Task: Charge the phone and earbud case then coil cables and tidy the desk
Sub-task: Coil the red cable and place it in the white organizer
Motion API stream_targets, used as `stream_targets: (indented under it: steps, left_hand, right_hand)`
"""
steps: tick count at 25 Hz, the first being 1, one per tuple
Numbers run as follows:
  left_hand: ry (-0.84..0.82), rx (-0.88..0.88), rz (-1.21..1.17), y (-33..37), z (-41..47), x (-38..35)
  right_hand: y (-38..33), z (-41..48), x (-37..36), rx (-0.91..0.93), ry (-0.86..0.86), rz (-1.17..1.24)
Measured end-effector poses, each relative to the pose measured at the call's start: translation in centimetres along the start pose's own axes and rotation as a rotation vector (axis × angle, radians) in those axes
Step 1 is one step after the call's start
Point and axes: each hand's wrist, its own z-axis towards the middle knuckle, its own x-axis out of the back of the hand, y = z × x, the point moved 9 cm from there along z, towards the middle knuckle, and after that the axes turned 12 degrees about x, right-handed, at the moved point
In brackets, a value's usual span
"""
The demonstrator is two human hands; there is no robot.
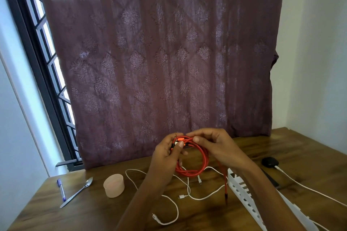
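Far left of the worktop (47, 210): a purple pen (61, 189), then a spoon (78, 192) lying slantwise just beside it, not touching. Next a pink round tub (114, 185). Loose white cables (175, 210) sprawl over the wood from the tub to under my hands.

Centre, raised above the worktop: my left grip (167, 153) pinches the top of the red cable (195, 163), thumb on the plug end. The cable hangs as a coil of several loops between both hands. My right grip (216, 146) curls onto the same top bundle, thumb against the strands. One red tail drops from the coil, its tip near the wood.

Right: a white slotted tray (242, 191) under my right forearm. Beyond it sits the black earbud case (269, 162), and a white lead (309, 190) meets its near edge.
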Motion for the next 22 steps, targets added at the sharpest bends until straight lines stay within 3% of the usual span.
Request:
stream_targets:
  steps: [6,11,15,18,22]
  left_hand:
    - [0.018,0.036,-0.062,-0.3,-0.3,0.5]
    - [0.122,0.048,-0.155,-0.9,-0.3,1.4]
    - [0.201,0.035,-0.141,-1.3,-0.2,2.6]
    - [0.216,0.015,-0.112,-1.3,-0.2,3.0]
    - [0.211,-0.015,-0.1,-1.4,0.2,3.2]
  right_hand:
    - [-0.5,0.6,1.8,0.107,0.096,-0.325]
    - [2.4,-0.8,-0.1,-0.117,0.153,-0.042]
    - [3.0,-1.0,-2.3,-0.162,0.112,0.055]
    - [3.3,-1.4,-2.7,-0.246,0.184,0.186]
    - [4.2,-2.1,-3.8,-0.448,0.275,0.602]
